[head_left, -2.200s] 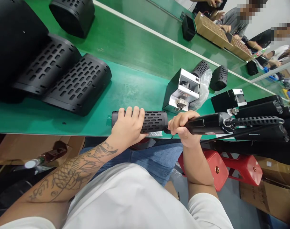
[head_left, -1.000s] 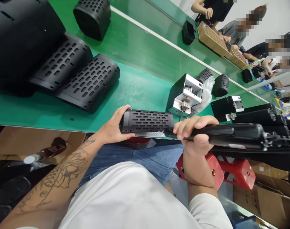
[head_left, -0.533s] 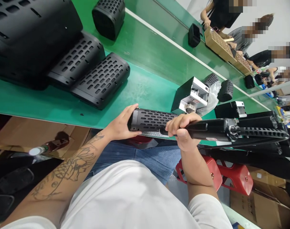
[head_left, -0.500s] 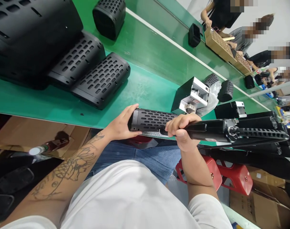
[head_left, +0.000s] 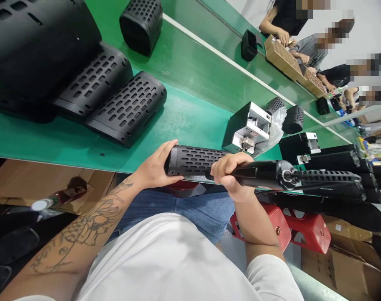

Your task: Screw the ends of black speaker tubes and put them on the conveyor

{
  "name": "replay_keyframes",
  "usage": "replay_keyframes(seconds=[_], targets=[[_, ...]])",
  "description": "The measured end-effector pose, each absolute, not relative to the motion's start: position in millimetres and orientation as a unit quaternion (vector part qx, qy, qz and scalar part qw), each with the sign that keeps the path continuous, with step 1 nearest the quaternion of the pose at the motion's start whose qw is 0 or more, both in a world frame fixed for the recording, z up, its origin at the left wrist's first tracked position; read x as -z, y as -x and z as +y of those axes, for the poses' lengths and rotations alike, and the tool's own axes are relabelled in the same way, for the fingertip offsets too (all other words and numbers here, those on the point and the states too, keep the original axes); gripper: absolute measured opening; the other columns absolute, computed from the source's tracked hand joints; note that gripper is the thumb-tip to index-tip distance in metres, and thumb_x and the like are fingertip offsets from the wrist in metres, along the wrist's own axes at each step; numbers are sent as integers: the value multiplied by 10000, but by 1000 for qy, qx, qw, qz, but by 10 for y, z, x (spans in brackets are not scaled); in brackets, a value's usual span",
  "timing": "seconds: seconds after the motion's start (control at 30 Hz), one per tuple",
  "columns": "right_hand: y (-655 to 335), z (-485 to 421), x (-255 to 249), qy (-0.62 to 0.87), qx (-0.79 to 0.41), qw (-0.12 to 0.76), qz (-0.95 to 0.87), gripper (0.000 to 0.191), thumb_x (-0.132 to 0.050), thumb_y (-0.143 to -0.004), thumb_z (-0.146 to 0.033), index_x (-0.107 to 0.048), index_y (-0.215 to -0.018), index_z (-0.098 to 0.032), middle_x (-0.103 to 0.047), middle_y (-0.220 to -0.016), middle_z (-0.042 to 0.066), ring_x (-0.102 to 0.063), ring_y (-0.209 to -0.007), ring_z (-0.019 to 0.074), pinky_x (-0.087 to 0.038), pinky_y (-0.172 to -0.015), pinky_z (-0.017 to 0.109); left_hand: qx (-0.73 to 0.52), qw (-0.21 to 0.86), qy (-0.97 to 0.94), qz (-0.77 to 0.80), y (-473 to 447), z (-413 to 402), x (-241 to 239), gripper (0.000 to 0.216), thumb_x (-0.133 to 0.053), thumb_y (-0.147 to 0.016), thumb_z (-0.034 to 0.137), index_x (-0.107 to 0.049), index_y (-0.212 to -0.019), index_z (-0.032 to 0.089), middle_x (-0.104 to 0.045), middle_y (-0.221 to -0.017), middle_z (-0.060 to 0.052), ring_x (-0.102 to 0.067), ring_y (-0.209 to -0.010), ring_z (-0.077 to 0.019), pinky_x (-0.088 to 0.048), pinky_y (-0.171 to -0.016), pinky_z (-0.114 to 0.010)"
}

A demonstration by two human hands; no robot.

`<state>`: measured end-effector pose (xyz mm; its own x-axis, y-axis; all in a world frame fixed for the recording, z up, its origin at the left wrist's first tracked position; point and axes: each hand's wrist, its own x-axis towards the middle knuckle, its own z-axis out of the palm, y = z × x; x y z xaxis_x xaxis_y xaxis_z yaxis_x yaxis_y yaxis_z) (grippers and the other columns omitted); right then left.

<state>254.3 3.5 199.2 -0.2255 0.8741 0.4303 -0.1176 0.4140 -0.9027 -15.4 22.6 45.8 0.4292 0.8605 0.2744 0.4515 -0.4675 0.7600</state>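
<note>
My left hand (head_left: 155, 167) grips the near-left end of a black slotted housing (head_left: 196, 160), thumb and fingers on either side of it. The housing lies at the edge of the green bench mat (head_left: 190, 113). My right hand (head_left: 234, 173) is wrapped round a black electric screwdriver (head_left: 261, 174), held nearly level, its hanging ring and ribbed cord end to the right. The tool's front end is against or just over the housing; its tip is too small to make out. Behind my right hand stands a black and silver box-shaped device (head_left: 248, 127).
Several black slotted housings (head_left: 130, 108) crowd the left of the bench. Clear plastic film (head_left: 273, 131) and a second device (head_left: 298, 146) are to the right, near black cylindrical parts (head_left: 337, 159). Red stools (head_left: 312, 234) and cartons (head_left: 350, 263) stand below. People work across the bench.
The screwdriver and my right hand have shifted slightly left in view, with the cord end turned a little. My left hand keeps its hold on the housing. The whole view has shifted slightly.
</note>
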Motion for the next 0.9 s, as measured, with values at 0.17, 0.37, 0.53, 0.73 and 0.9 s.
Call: replay_keyframes(seconds=[0.17,0.37,0.53,0.73,0.9], targets=[[-2928,339,-2257,334,-284,693,-573,395,-957,-964,-540,-651,-914,-295,-585,-574,-131,-552,-385,117,-581,-481,282,-347,285,-794,410,157,213,-430,1234,-987,-895,496,-292,-1877,227,-557,-1790,-253,-580,-1689,-476,-525,-1404,-662],[-3681,1019,-2096,460,-69,736,-492,475,-934,-942,-663,-658,-902,-279,-619,-575,-103,-610,-436,154,-570,-496,321,-350,273,-802,399,153,213,-419,1179,-938,-942,528,-268,-1867,238,-555,-1782,-258,-602,-1676,-468,-555,-1380,-638],[-3863,1118,-1809,480,-78,717,-499,548,-936,-901,-730,-627,-897,-277,-602,-585,-101,-605,-433,165,-577,-507,354,-337,283,-798,412,161,207,-435,1203,-936,-943,540,-242,-1875,233,-539,-1798,-258,-580,-1695,-465,-535,-1398,-643],[-3636,786,-2047,462,-128,724,-496,513,-973,-893,-675,-659,-907,-270,-599,-588,-114,-591,-438,148,-575,-511,336,-343,300,-788,413,144,216,-414,1275,-993,-901,527,-240,-1893,257,-530,-1805,-244,-577,-1692,-475,-525,-1405,-667],[-3011,202,-2354,315,-250,724,-560,378,-954,-966,-591,-707,-980,-304,-626,-618,-117,-545,-396,121,-586,-484,302,-349,303,-789,406,121,218,-386,1319,-1017,-886,526,-222,-1911,282,-509,-1837,-228,-552,-1715,-476,-518,-1418,-659]])
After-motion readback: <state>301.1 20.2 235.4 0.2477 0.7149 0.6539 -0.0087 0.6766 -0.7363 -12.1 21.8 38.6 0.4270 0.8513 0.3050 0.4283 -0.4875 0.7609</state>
